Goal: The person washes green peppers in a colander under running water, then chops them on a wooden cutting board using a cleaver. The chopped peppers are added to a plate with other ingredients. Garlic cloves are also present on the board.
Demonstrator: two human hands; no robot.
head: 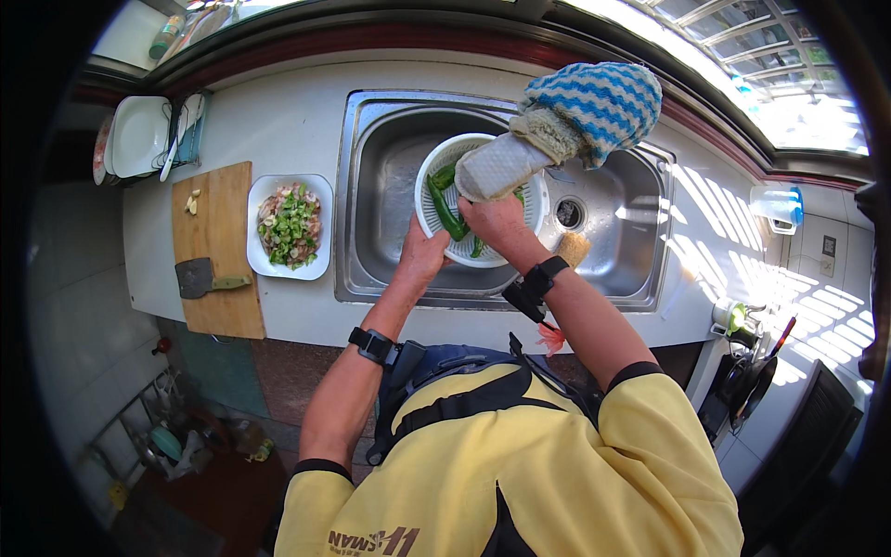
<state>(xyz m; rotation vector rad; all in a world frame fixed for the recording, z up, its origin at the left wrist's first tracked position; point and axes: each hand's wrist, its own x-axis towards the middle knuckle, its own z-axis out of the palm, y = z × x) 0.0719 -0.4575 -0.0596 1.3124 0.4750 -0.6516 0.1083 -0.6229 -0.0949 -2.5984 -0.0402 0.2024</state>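
My left hand grips the near left rim of a white plastic colander over the double-bowl stainless steel sink. Long green peppers lie inside it. My right hand is down in the colander among the peppers, its fingers bent. Whether it holds one cannot be made out, as its fingertips are partly covered. Above that hand juts the faucet, wrapped in a pale cover and a blue-and-white striped cloth, hiding part of the colander.
Left of the sink stands a white square dish of chopped meat and greens. Beside it, a wooden cutting board carries a cleaver and garlic cloves. White plates stand in a rack. A tan scrubber sits near the drain.
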